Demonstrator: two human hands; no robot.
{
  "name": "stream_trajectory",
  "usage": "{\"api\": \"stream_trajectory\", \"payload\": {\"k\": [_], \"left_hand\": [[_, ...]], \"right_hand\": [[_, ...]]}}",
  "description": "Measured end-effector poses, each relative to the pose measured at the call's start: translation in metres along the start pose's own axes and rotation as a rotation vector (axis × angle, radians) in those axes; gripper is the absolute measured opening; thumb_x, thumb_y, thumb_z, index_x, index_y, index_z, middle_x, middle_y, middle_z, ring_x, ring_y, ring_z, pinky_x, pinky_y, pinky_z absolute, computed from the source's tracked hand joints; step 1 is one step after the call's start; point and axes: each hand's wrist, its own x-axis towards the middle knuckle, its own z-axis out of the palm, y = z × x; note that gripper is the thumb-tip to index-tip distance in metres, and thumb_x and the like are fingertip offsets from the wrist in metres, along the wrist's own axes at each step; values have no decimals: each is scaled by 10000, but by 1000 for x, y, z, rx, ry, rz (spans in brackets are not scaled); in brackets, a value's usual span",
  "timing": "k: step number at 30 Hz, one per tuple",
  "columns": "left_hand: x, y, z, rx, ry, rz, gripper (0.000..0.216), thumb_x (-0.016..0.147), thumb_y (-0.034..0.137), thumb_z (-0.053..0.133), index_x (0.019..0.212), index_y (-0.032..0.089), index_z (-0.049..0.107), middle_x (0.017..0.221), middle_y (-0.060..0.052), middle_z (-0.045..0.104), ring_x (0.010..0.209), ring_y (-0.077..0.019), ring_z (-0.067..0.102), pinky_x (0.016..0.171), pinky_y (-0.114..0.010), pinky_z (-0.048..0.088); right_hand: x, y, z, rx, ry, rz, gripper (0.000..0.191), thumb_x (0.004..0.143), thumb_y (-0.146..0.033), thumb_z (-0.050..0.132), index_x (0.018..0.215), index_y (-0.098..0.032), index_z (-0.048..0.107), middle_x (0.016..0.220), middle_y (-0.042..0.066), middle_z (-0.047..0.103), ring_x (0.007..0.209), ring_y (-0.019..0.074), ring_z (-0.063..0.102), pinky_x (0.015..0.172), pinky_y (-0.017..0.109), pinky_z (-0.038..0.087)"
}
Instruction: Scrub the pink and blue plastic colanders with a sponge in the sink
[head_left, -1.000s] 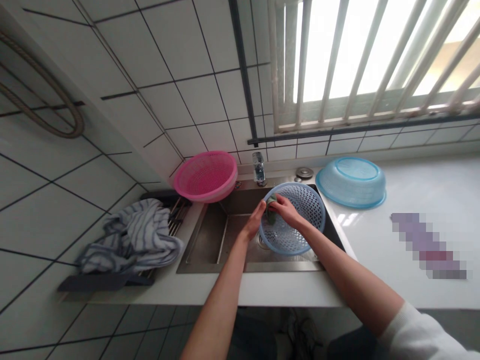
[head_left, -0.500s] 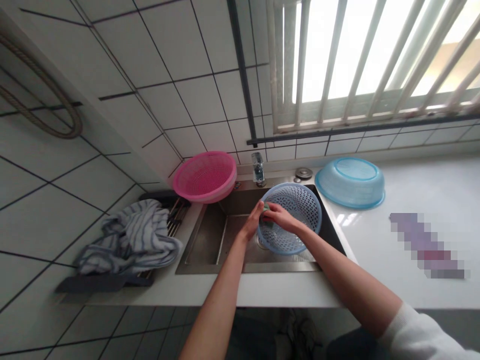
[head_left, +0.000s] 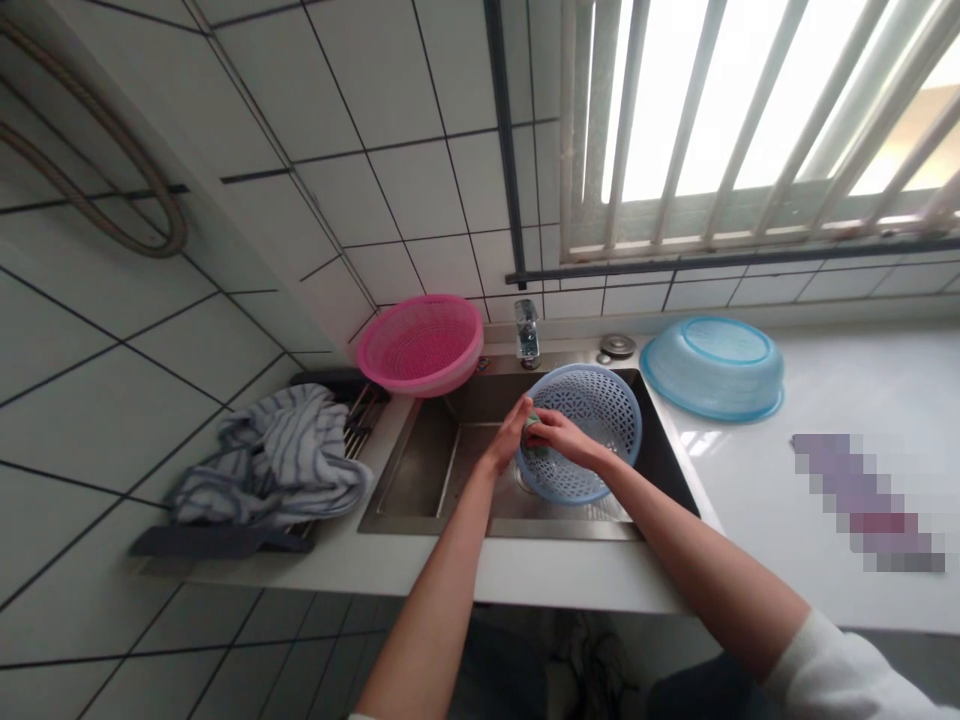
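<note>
Blue colander (head_left: 592, 412) over right half of sink (head_left: 555, 528): our left hand (head_left: 510, 438) grips its rim, our right hand (head_left: 561, 436) pinches green cloth (head_left: 531, 420) there. Less cloth shows than a second ago; we're likely rubbing the rim, contact hidden.

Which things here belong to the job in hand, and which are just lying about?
In use:
Blue basket, left hand at its rim
Green cloth, in the right hand
Sink, beneath the basket

Lying about:
Pink basket
Upturned blue basin
Striped towel
</note>
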Motion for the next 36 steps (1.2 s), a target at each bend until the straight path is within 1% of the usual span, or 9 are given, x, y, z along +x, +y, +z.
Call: {"api": "stream_trajectory", "payload": {"k": [6, 8, 13, 19, 21, 26, 32, 34, 36], "left_hand": [[1, -4, 6, -71, -124, -23, 680, 870, 689, 678, 1377, 236, 684, 1493, -95, 628, 1506, -341, 437, 1286, -496, 260], [1, -4, 7, -73, -110, -22, 691, 860, 692, 688, 1371, 228, 689, 1503, -100, 618, 1519, -340, 417, 1295, -486, 242], [1, -1, -1, 1, -14, -32, 760, 833, 755, 666, 1340, 191, 708, 1486, -118, 630, 1507, -363, 428, 1304, -509, 204], [2, -6, 5, -28, -110, -29, 717, 874, 723, 644, 1427, 266, 648, 1542, -61, 584, 1531, -337, 401, 1301, -491, 236], [2, -6, 5, -34, -101, -37, 721, 868, 722, 655, 1418, 257, 654, 1512, -70, 613, 1525, -342, 410, 1297, -496, 244], [1, 0, -3, 21, -19, -12, 784, 835, 750, 667, 1381, 187, 679, 1467, -111, 646, 1511, -363, 423, 1296, -499, 233], [2, -5, 6, 7, -139, 12, 727, 897, 725, 610, 1474, 284, 599, 1566, -50, 560, 1553, -321, 365, 1305, -477, 215], [2, -5, 6, 16, -128, 1, 740, 887, 739, 610, 1472, 286, 602, 1558, -53, 569, 1541, -330, 384, 1300, -480, 226], [2, -3, 4, 38, -91, -21, 771, 869, 770, 603, 1438, 251, 636, 1521, -82, 604, 1510, -355, 427, 1291, -494, 242]], "right_hand": [[5, -15, -24, 192, 295, -119, 211, 799, -417, 689, 905, -245, 627, 964, 36, 690, 952, 228, 638, 927, 384, 534], [4, -12, -22, 157, 272, -104, 205, 802, -414, 686, 903, -246, 627, 943, 34, 684, 928, 225, 631, 903, 380, 532], [1, 3, 2, 3, 12, -54, 197, 799, -398, 718, 893, -231, 674, 895, 28, 688, 890, 221, 616, 837, 358, 520], [8, -11, -19, 188, 300, -130, 214, 781, -420, 716, 875, -240, 647, 907, 7, 680, 877, 196, 612, 854, 329, 508], [6, -9, -17, 180, 271, -125, 210, 783, -418, 715, 876, -241, 652, 881, 2, 674, 839, 186, 599, 821, 316, 504], [2, 0, 3, 22, 17, -75, 187, 777, -389, 733, 847, -227, 671, 810, 4, 652, 761, 179, 557, 741, 311, 488], [8, -15, -24, 241, 370, -175, 216, 771, -410, 721, 878, -240, 643, 896, 3, 670, 865, 195, 609, 862, 340, 514], [6, -13, -23, 199, 351, -170, 208, 780, -404, 717, 891, -243, 647, 878, 2, 667, 852, 195, 605, 847, 339, 515], [3, -5, -12, 89, 196, -124, 178, 792, -381, 717, 887, -240, 664, 845, 3, 664, 826, 195, 595, 809, 334, 511]]}}
